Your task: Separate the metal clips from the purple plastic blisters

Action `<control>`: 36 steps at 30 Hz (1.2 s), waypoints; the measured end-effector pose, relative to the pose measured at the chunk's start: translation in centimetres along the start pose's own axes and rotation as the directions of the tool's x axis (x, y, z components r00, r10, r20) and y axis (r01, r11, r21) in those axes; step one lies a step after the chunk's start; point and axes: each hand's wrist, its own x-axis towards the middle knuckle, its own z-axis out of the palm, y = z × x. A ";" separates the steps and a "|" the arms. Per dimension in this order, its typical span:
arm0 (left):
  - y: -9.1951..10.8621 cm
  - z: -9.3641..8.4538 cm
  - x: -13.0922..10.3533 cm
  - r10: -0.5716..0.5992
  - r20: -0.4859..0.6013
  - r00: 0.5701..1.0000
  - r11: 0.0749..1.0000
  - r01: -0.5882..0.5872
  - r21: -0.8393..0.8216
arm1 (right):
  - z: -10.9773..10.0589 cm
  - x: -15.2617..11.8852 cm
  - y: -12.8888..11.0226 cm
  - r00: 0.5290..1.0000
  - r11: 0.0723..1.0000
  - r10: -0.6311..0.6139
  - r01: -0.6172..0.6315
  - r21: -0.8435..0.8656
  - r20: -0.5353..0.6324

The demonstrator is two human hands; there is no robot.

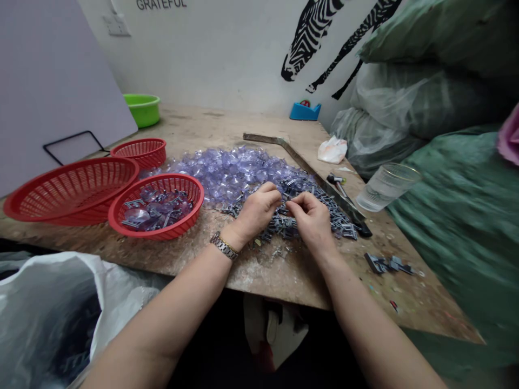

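Observation:
Both hands are over a pile of small dark grey plastic parts (343,219) on the worn wooden table (267,270). My left hand (259,208), with a metal watch at the wrist, has its fingers pinched together at the left of the pile. Close beside it, my right hand (310,216) pinches thumb and forefinger. Whatever either hand holds is too small to make out. Behind them spreads a heap of clear purplish plastic pieces (227,170). A red basket (156,232) to the left contains both clear and grey pieces.
Two more red baskets, one large (73,189) and one small (140,154), stand at the left near a green basin (144,111). A bent metal strip (300,159) borders the heap. To the right are a glass (385,186), a blue tape dispenser (305,112) and stacked green sacks (454,194).

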 end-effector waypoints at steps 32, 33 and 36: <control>0.7 0.4 0.0 -0.381 0.255 0.889 0.681 0.456 -0.573 | -0.2 0.4 0.2 0.993 0.993 -0.117 0.117 -0.022 0.000; 0.7 0.4 0.1 -0.380 0.273 0.884 0.669 0.466 -0.579 | -0.2 0.3 0.1 0.989 0.988 -0.145 0.145 -0.051 0.009; 0.7 0.1 0.1 -0.380 0.302 0.874 0.668 0.485 -0.564 | -0.3 0.2 0.1 0.978 0.970 -0.207 0.210 -0.121 0.035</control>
